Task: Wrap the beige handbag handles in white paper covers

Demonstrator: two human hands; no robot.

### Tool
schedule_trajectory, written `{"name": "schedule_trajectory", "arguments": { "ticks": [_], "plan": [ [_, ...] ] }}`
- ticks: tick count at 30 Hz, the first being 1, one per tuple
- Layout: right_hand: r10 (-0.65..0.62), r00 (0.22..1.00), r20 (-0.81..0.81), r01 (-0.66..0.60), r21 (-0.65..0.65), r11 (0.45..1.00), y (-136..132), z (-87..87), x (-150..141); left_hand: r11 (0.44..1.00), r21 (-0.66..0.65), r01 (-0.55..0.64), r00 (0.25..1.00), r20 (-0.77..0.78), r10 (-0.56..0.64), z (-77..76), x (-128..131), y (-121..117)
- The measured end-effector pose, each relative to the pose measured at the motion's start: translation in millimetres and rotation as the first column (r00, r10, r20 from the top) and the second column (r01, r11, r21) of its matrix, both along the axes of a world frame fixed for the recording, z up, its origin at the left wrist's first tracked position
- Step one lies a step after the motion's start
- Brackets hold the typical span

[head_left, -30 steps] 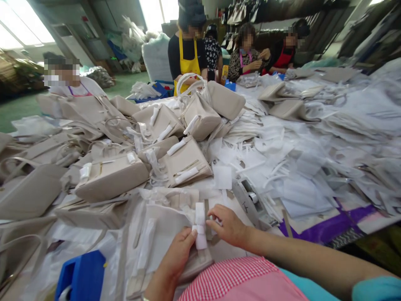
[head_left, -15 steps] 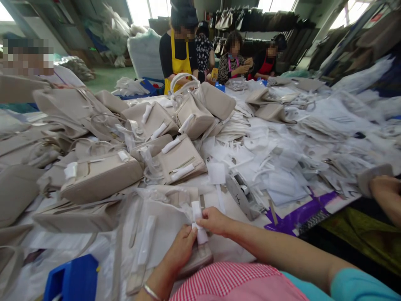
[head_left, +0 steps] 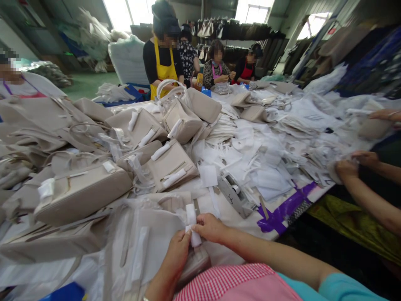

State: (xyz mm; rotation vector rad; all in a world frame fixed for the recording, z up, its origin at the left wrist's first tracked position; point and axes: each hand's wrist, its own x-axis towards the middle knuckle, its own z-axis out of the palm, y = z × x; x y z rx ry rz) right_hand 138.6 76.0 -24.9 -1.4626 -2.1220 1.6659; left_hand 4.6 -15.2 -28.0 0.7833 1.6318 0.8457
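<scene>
Right hand (head_left: 210, 228) has moved onto the white wrap (head_left: 190, 214); left hand (head_left: 176, 253) also pinches it, lower centre (upper end sticks out); left-side bag (head_left: 90, 192) already carries wraps.

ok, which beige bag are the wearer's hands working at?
The nearest one, just beyond the pink checked apron. Left hand and right hand pinch its white wrap; neither touches the bags heaped farther up the table.

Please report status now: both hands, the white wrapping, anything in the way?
Left hand and right hand both pinching white wrapping. Beige handbag beneath. Grey tape dispenser beyond right hand, not touching either hand.
</scene>
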Motion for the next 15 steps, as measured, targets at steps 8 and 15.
{"name": "schedule_trajectory", "arguments": {
  "ticks": [8,15],
  "plan": [
    [-0.418,0.907,-0.053,0.388,0.491,0.780,77,27.5,155,0.999,-0.001,0.035,0.989,-0.142,-0.034,5.5,-1,4],
    [-0.519,0.848,0.105,0.508,0.110,0.854,103,-10.1,212,0.997,-0.020,0.068,0.978,-0.196,-0.071,3.1,-1,9]
  ]
}}
